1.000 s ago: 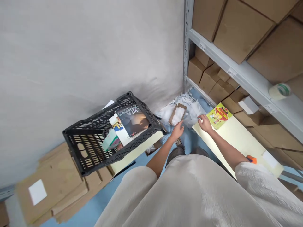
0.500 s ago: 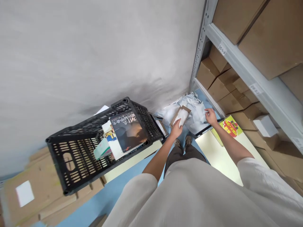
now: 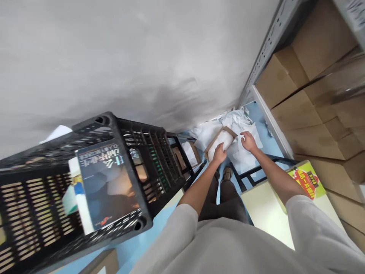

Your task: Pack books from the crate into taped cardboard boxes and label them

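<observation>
Gripping the near end of a brown cardboard packet (image 3: 224, 137), the left hand (image 3: 219, 155) holds it over a pile of white wrapping (image 3: 207, 131) on the floor. The right hand (image 3: 249, 142), fingers curled, touches the packet's far edge; its grip cannot be told.

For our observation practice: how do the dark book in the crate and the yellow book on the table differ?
The dark book lies in the black crate, its cover navy with pale lettering; the yellow book lies on the cream table, its cover bright with a red banner. Both lie cover-up.
</observation>
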The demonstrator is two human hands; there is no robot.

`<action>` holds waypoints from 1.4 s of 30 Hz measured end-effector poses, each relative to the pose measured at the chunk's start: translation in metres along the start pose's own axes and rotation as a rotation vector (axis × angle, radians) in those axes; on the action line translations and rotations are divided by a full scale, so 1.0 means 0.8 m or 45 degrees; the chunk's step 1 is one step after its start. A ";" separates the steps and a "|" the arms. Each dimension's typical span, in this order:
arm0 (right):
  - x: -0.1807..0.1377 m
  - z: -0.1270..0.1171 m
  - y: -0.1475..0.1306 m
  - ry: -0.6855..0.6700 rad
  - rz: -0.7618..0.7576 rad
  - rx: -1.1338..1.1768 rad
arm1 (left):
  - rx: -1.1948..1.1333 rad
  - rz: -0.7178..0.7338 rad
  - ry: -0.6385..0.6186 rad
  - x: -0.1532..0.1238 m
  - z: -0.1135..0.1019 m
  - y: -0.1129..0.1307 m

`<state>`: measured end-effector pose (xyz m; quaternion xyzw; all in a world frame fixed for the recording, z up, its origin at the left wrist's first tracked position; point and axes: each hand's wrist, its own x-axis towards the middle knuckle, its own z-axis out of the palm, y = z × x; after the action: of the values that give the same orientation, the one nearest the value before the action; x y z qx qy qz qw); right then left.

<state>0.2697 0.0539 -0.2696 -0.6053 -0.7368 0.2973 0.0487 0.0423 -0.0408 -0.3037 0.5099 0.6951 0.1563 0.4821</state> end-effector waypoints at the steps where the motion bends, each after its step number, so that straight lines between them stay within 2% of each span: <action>1: 0.010 0.010 -0.001 -0.029 -0.026 -0.019 | 0.003 -0.017 -0.001 0.014 0.009 -0.007; 7: 0.061 0.059 0.006 -0.152 -0.080 -0.120 | 0.025 -0.083 0.018 0.081 0.049 -0.047; 12: 0.085 0.091 0.018 -0.231 -0.082 -0.203 | 0.040 -0.026 0.123 0.125 0.055 -0.084; 15: 0.099 0.107 0.023 -0.282 -0.090 -0.241 | 0.065 0.039 0.205 0.168 0.046 -0.104; 19: 0.132 0.128 0.029 -0.264 -0.089 -0.293 | 0.154 -0.025 0.245 0.249 0.017 -0.137; 22: 0.160 0.149 0.030 -0.234 -0.090 -0.312 | 0.193 -0.088 0.244 0.305 -0.007 -0.176; 26: 0.182 0.183 0.028 -0.241 -0.106 -0.288 | 0.369 -0.302 0.111 0.355 -0.021 -0.241; 32: 0.189 0.218 0.048 -0.202 -0.208 -0.184 | 0.417 -0.381 -0.009 0.389 -0.015 -0.321; 37: 0.203 0.233 0.078 -0.139 -0.210 -0.166 | 0.418 -0.432 -0.033 0.405 -0.011 -0.366; 42: 0.215 0.247 0.084 -0.143 -0.241 -0.147 | 0.421 -0.480 0.001 0.412 -0.023 -0.405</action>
<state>0.1972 0.1432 -0.5142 -0.5172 -0.8082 0.2817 0.0004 -0.1587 0.1077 -0.6928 0.4430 0.7942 -0.0521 0.4126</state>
